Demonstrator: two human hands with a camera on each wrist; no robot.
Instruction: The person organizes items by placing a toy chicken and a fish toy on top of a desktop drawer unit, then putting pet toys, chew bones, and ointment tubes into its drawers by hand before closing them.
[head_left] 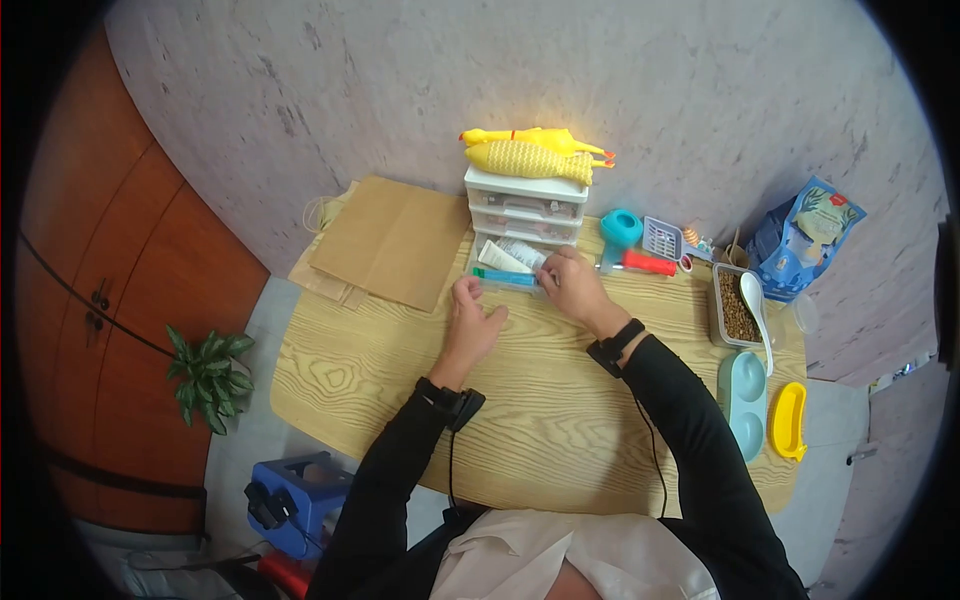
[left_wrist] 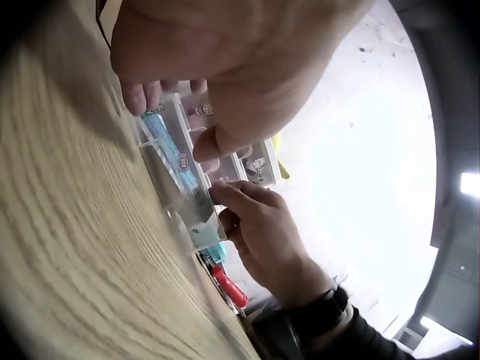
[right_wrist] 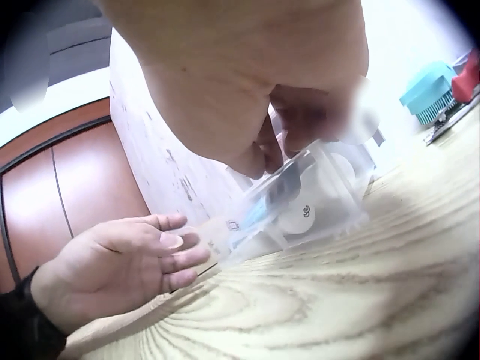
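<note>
A clear drawer [head_left: 505, 287] juts from the front of a small white drawer unit [head_left: 527, 205]. Inside it lie a white tube [head_left: 497, 256] and a long blue pack [head_left: 505, 277] along the front. My left hand [head_left: 472, 325] is at the drawer's left front corner, palm turned inward and fingers loosely extended in the right wrist view. Over the drawer's right end is my right hand [head_left: 578, 288], fingers bent down at the rim, beside a pale, printed tube [head_left: 522, 252]. Its fingertips are partly hidden, and I cannot tell what they hold.
Yellow toys [head_left: 530, 158] top the unit. Brown paper bags [head_left: 390, 240] lie left. To the right are a teal brush [head_left: 621, 229], a red handle [head_left: 649, 263], a kibble box [head_left: 718, 325] with a white spoon [head_left: 755, 305], a blue bag [head_left: 808, 235] and a double bowl [head_left: 742, 400].
</note>
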